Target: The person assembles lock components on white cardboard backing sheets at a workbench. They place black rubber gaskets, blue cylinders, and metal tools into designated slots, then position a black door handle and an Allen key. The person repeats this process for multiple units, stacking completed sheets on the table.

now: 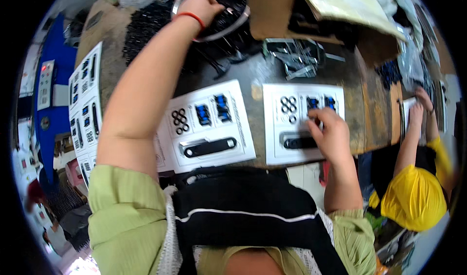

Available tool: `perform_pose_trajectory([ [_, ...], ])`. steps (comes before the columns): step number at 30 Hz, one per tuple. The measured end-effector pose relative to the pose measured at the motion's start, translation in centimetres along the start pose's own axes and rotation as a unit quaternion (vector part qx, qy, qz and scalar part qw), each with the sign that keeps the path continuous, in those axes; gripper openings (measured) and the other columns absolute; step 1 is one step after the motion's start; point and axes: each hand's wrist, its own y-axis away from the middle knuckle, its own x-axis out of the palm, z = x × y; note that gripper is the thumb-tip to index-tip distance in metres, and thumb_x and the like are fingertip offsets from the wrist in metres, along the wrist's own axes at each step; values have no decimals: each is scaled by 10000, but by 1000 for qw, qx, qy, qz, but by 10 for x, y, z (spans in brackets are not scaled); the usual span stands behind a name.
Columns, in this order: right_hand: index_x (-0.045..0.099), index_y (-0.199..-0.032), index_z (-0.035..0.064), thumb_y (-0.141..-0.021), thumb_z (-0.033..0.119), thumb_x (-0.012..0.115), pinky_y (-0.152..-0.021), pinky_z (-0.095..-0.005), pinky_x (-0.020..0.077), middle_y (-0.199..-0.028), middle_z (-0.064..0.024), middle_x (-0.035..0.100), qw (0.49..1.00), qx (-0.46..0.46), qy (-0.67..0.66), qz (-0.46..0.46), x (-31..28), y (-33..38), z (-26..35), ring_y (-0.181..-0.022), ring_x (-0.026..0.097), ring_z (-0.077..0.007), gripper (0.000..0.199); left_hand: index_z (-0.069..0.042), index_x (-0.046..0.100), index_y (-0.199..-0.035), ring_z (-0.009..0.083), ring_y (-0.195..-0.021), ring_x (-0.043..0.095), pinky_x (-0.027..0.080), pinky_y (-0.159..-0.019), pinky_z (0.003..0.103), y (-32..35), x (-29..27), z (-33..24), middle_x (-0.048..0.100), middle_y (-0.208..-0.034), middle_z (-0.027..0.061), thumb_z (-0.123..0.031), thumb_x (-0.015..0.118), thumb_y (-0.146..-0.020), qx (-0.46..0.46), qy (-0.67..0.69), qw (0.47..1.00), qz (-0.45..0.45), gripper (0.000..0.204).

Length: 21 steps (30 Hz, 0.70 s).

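Note:
My left hand [200, 8] reaches into a round metal-rimmed bowl [176, 8] of small black parts, its fingers drawn together; anything between them is too small to make out. My right hand [332, 133] is over the right-hand white printed sheet [270, 154], thumb and fingertips curled close together, with no nameable thing showing between them. On that sheet lie black rings [288, 108], black-and-blue small parts [312, 102] and a flat black bar [297, 143] partly covered by the hand. Left of it, another white sheet [245, 148] carries similar rings, blue-black parts and a slotted black bar [210, 147].
An open cardboard box [272, 13] stands at the back, with shiny metal pieces [297, 56] before it. Loose black parts [141, 31] are heaped left of the bowl. More sheets [83, 107] lie at far left. At right, a person in a yellow garment [413, 197] works.

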Motion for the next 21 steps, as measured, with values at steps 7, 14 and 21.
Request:
perform_pose_trajectory([
  [7,681,-921,43,-785,66,722,-592,-319,477,-782,-95,619,1000,8,-28,-1,16,2,-16,-682,618,-222,144,-30,736,-808,259,-746,678,532,-732,372,4,2,-3,712,-804,152,-267,766,-769,-6,25,999,-24,243],
  [14,693,-881,87,-778,218,725,-638,-396,516,-828,-81,653,996,41,65,33,42,1,-12,-750,652,-290,169,-41,740,-910,203,-733,676,532,-700,355,110,17,-57,712,-800,100,-282,705,-837,65,200,976,56,255],
  [21,668,-839,72,-754,232,740,-645,-409,516,-838,-92,653,994,44,85,43,46,-2,-10,-761,653,-301,194,-102,720,-819,292,-832,658,529,-727,409,205,86,-121,676,-875,89,-291,684,-833,140,42,957,252,193],
])
